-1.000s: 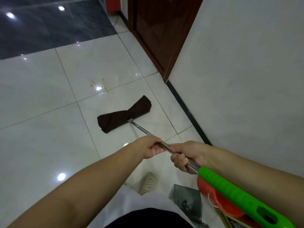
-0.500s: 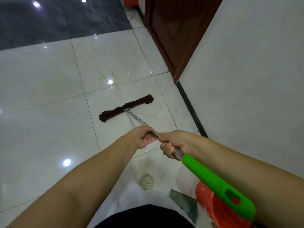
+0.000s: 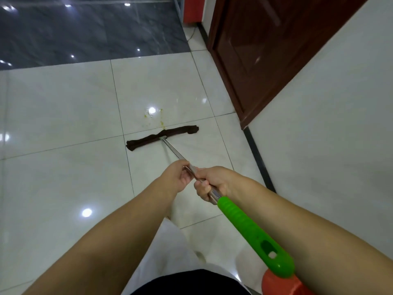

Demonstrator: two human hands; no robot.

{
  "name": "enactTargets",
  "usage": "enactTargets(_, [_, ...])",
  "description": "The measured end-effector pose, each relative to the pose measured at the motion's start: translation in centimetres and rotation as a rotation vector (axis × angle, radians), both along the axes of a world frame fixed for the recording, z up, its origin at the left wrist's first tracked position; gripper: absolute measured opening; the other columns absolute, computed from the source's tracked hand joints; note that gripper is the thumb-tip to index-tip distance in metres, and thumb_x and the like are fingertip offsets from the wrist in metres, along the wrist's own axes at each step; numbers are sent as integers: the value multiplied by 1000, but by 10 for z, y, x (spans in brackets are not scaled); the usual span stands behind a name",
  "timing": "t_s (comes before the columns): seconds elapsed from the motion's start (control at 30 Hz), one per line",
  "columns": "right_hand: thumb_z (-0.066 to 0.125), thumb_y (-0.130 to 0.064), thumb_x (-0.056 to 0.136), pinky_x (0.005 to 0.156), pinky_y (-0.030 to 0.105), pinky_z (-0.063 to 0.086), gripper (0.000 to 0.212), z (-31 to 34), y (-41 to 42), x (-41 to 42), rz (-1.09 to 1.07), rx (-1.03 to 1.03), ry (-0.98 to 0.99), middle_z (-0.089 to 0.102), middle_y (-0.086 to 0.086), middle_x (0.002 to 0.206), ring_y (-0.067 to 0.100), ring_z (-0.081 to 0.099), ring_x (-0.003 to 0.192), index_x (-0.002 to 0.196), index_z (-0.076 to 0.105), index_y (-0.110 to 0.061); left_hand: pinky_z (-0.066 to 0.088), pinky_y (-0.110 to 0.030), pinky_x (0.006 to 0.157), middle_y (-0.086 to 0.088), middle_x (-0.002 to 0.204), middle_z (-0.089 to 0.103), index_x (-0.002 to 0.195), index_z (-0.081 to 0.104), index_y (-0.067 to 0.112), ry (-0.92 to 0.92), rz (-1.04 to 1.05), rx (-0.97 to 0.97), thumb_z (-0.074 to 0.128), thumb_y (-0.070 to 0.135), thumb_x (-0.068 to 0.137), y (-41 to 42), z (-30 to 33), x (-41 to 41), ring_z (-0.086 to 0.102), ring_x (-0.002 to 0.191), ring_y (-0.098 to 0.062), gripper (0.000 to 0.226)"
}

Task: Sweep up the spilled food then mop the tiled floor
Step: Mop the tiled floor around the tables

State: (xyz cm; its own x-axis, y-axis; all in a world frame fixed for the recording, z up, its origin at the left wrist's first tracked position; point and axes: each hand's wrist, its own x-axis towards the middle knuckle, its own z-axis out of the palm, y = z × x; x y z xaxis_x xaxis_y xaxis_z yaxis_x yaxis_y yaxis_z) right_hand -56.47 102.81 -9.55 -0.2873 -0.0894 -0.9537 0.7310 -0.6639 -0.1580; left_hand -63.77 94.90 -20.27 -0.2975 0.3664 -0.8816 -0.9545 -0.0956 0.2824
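Observation:
A flat mop with a dark brown cloth head (image 3: pixel 162 135) lies on the white tiled floor (image 3: pixel 63 116). Its metal pole (image 3: pixel 173 151) runs back to a green plastic handle (image 3: pixel 251 233). My left hand (image 3: pixel 177 177) grips the pole further down. My right hand (image 3: pixel 210 184) grips it just above the green handle. A yellowish smear of spilled food (image 3: pixel 153 117) sits on the tile right beyond the mop head, its near specks touching the cloth.
A white wall (image 3: pixel 319 124) with a black skirting strip (image 3: pixel 258 160) runs along the right. A dark brown door (image 3: pixel 255 50) stands ahead on the right. Dark grey tiles (image 3: pixel 85 28) lie further off. An orange-red bucket (image 3: pixel 282 284) is by my right forearm.
The mop head has slid forward across the tile to the edge of the yellow smear. Both hands moved forward with the pole, and the view shifted so the bucket is mostly out of frame.

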Motion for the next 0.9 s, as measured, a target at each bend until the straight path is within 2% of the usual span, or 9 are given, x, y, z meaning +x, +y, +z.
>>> enactTargets(0.13, [33, -12, 102, 24, 7, 24, 32, 5, 6, -65, 1, -2, -7, 48, -1, 32, 4, 29, 20, 73, 47, -14, 54, -29, 68, -13, 45, 58, 74, 47, 3, 1, 21, 12, 41, 3, 94, 6, 1, -64, 64, 42, -20, 21])
enactTargets(0.27, [29, -8, 100, 25, 7, 23, 35, -3, 4, -125, 30, 13, -11, 43, -3, 30, 4, 29, 19, 69, 43, -15, 51, -19, 40, -12, 43, 59, 72, 49, 1, -3, 6, -42, 42, 5, 97, 6, 3, -124, 62, 37, -17, 26])
enactTargets(0.37, [31, -5, 99, 26, 6, 25, 32, -16, -2, -164, 45, 63, -7, 40, -2, 30, 4, 30, 20, 73, 45, -18, 51, -20, 43, -8, 40, 57, 58, 53, -1, 8, -38, -70, 40, 4, 96, 3, -1, -163, 62, 39, -16, 41])
enactTargets(0.43, [34, -4, 97, 26, 7, 27, 28, -24, -5, -189, 33, 83, -12, 42, -2, 31, 4, 32, 21, 81, 49, -22, 51, -20, 46, -6, 38, 54, 60, 51, 2, 34, -47, -92, 41, 4, 96, 2, -3, -185, 61, 42, -15, 37])
enactTargets(0.57, [37, -2, 95, 27, 8, 28, 28, -38, -4, -231, -3, 98, -14, 47, -1, 39, 5, 33, 22, 86, 52, -23, 41, -12, 32, -2, 27, 44, 38, 52, 3, 101, -81, -107, 39, 4, 99, 4, -5, -226, 52, 27, -9, 61])
enactTargets(0.67, [41, -3, 94, 28, 9, 29, 20, -44, -2, -253, -34, 58, 10, 51, -1, 70, 5, 35, 24, 88, 54, -16, 36, -10, 29, 2, 27, 46, 63, 51, 8, 191, -183, -127, 32, 2, 101, 7, -1, -246, 48, 24, -3, 43])
enactTargets(0.77, [45, -8, 96, 27, 10, 30, 12, -46, -4, -262, -105, -9, 49, 50, 0, 78, 5, 37, 25, 101, 54, -15, 40, -11, 34, 2, 31, 50, 70, 43, 9, 164, -176, -149, 35, 12, 100, 5, -1, -259, 51, 29, -8, 31])
enactTargets(0.83, [46, -10, 97, 27, 10, 32, 11, -45, -6, -260, -167, -55, 93, 50, 1, 79, 4, 39, 26, 104, 52, -13, 47, -19, 49, -3, 38, 56, 69, 49, 4, 104, -161, -105, 38, 15, 99, 1, 0, -261, 58, 46, -14, 34])
enactTargets(0.9, [45, -9, 96, 28, 10, 33, 9, -42, -8, -252, -215, -110, 136, 49, 1, 79, 3, 40, 27, 98, 53, -12, 48, -23, 56, -5, 43, 60, 63, 56, 0, 86, -151, -79, 38, 16, 99, -1, -3, -258, 62, 47, -16, 43])
